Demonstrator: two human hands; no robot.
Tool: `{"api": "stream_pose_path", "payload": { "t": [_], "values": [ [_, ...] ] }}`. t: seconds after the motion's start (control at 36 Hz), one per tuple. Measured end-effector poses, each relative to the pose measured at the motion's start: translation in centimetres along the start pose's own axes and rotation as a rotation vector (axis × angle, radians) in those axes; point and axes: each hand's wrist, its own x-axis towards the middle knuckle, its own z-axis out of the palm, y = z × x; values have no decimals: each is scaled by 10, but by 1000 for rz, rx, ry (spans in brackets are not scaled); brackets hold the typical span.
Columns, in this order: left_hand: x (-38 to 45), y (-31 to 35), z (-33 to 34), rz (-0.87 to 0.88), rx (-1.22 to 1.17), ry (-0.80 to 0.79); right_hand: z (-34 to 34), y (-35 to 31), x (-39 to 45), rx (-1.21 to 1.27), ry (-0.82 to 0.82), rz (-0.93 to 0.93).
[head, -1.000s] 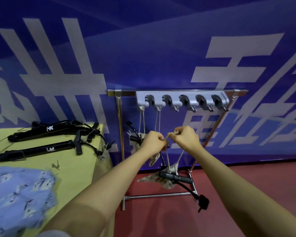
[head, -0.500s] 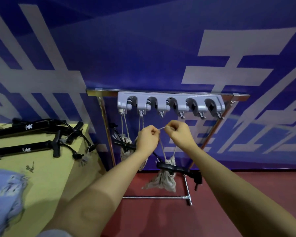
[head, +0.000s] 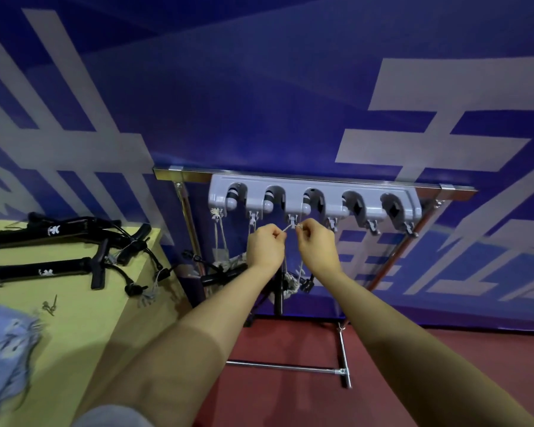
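Observation:
A grey plastic holder rack (head: pixel 315 188) with several clamps and small hooks is fixed to a metal stand's top bar (head: pixel 185 175). My left hand (head: pixel 264 249) and my right hand (head: pixel 318 246) each pinch one end of a white string loop (head: pixel 288 232) right at the third hook (head: pixel 292 219). From the string hangs a mesh pouch with a black pump (head: pixel 290 283), mostly hidden behind my wrists. Two more strings hang from the first two hooks, carrying another pouch and black pump (head: pixel 221 268).
A yellow-green table (head: pixel 74 318) stands on the left with two black pumps (head: pixel 43 268) and their hoses, a small metal pin (head: pixel 50 305) and blue patterned cloth (head: pixel 3 343). The stand's foot bar (head: pixel 290 366) lies on red floor. A blue banner hangs behind.
Both hands have risen with the string from below the rack up to the third hook, lifting the pouch and pump off the stand's lower part. The view has shifted right and closer.

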Motion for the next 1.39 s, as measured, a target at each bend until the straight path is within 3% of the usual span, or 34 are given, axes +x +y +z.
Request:
{"api": "stream_pose_path", "payload": {
  "t": [0.33,0.72,1.06,1.39],
  "values": [
    [-7,-7,-14,52,103,-189,8,2,-17,-175,-17,133],
    [-25,-66,-104,43,148,-90,61,-61,-51,-54,-188,3],
    [-33,-168,-242,-4,141,-8,183,-163,-96,-33,-252,-57],
    [-47,-300,-385,-135,106,-30,332,-247,-156,-31,-407,-108]
  ]
}}
